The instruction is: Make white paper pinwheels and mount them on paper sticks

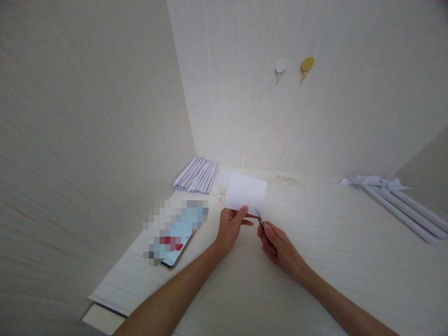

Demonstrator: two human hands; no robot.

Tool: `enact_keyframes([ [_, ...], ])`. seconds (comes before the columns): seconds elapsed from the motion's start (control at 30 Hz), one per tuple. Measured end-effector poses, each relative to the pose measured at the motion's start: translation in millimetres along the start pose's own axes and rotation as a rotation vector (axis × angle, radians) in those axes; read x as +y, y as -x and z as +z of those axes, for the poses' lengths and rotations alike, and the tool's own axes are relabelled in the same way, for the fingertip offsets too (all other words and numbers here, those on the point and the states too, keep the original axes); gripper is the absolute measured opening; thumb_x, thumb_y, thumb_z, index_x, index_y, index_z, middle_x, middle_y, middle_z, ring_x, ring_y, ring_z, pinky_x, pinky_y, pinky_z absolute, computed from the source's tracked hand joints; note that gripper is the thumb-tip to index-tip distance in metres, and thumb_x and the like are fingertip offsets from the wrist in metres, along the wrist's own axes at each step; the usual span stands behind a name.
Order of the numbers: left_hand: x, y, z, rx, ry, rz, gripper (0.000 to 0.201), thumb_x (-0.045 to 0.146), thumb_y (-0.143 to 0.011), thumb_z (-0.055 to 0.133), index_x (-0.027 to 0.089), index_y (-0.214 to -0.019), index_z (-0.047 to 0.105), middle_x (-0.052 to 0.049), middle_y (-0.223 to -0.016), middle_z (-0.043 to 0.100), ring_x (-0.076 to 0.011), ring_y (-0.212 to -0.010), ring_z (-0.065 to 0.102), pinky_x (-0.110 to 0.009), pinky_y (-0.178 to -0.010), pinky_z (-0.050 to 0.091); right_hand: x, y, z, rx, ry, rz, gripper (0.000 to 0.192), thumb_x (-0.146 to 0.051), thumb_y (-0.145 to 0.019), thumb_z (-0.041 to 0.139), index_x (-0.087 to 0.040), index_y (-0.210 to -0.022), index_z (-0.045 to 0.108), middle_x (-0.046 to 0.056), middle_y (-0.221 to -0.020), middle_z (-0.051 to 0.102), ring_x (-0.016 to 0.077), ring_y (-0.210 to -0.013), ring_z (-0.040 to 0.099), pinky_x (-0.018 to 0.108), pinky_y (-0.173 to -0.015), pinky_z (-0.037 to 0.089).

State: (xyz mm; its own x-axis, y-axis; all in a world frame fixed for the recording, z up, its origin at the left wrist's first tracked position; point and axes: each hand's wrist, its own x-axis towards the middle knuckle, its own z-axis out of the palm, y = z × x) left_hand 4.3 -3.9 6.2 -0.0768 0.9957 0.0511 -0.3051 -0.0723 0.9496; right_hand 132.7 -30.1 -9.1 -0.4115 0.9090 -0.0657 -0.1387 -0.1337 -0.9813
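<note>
White paper, a small rectangular card (pixel 245 192), is held up above the tabletop (pixel 315 242), pinched at its lower edge between the thumb and fingers of the left hand (pixel 229 228). It looks thin and light, likely to flex or crease under a hard squeeze, so a gentle hold near the bottom edge, close to the blades, seems to suit it best. Just right of the card's lower corner, the right hand (pixel 278 247) is closed around small scissors (pixel 259 219), whose narrow dark metal tips point up at the card's edge. Left of the card, against the wall corner, lies a fanned stack of folded paper strips (pixel 196 175), flat and sharp-edged. Below those lies a phone (pixel 175 233), smooth and glossy. Far right of the card lie long rolled paper tubes (pixel 399 200). Above the card, two rounded hooks (pixel 294 67), one white and one yellow, are stuck on the pale grained wall.
</note>
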Motion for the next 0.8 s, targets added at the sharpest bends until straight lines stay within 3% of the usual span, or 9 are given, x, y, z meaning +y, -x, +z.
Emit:
enact_keyframes([
  [0.8,-4.2,-2.0,-2.2,-0.009,0.036,-0.012,0.039,0.039,-0.062,0.062,0.006,-0.082,0.063,-0.011,-0.074,0.067,-0.0198,-0.065,0.064,-0.020,-0.044,0.047,-3.7,-1.4,-2.8,-0.032,-0.117,0.003,0.033,-0.049,-0.077,0.042,-0.017,-0.070,0.045,-0.011,-0.040,0.026,0.0019,-0.029,0.014,0.014,-0.026,0.011],
])
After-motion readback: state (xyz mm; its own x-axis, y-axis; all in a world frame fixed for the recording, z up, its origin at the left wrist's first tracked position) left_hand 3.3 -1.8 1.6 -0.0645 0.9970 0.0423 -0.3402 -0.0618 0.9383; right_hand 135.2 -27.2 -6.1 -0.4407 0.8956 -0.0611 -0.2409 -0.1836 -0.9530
